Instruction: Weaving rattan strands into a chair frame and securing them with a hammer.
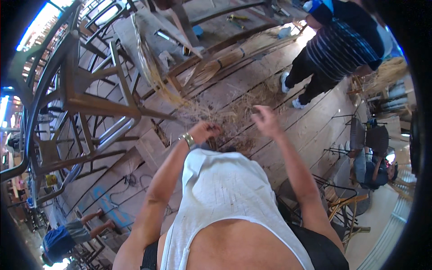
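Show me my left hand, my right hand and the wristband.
Left hand [204, 131]: head view, back of the hand.
Right hand [268, 123]: head view, back of the hand.
Wristband [189, 138]: head view, the band's upper side.

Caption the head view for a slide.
Left hand and right hand held apart above a plank floor littered with straw-coloured strands, brown chair frames crowding the left.

We hold our left hand [204, 132] and right hand [267, 122] apart, near loose fibres [209, 111] on the plank floor [312, 130]

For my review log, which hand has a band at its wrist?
The left hand: a shiny band circles its wrist; the right hand wears none.
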Tool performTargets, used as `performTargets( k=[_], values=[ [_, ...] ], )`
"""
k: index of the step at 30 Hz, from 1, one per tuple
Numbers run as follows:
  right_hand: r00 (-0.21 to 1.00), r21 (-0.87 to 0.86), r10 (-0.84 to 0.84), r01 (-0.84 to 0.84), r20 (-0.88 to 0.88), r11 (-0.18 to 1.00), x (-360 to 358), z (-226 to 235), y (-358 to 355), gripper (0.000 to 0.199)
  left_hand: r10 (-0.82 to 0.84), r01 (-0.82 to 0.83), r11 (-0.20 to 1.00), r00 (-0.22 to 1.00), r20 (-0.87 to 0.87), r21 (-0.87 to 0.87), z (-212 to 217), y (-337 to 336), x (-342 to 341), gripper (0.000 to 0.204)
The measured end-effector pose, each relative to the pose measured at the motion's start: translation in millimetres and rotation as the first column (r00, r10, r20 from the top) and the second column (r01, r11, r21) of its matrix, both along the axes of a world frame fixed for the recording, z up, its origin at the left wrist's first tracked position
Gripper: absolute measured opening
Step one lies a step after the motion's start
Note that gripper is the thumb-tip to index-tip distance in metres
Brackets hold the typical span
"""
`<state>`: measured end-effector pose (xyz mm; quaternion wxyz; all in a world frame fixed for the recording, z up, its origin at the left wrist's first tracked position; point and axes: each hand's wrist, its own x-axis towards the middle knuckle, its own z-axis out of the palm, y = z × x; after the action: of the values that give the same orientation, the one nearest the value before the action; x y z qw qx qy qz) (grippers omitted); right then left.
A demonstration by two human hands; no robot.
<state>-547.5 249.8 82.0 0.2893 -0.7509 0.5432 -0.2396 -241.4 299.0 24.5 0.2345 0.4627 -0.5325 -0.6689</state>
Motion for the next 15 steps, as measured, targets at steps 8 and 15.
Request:
performTargets(
  k=[8, 15],
  values=[
    [0.907, 0.545, 0.326, -0.42, 0.266, 0.725, 30.3, -9.7, 31.5, 0.026, -0.319, 0.359, 0.933, 0.8, 0.508, 0.022, 43.8, -22.4, 61.4, 0.032],
    [0.834, 0.44, 0.076, 0.208, -0.546, 0.874, -267.2, -74.8, 83.2, 0.031, -0.353, 0.39, 0.908, 0.516, 0.781, 0.154, 10.9, -13.4, 180.5, 0.03]
  ],
)
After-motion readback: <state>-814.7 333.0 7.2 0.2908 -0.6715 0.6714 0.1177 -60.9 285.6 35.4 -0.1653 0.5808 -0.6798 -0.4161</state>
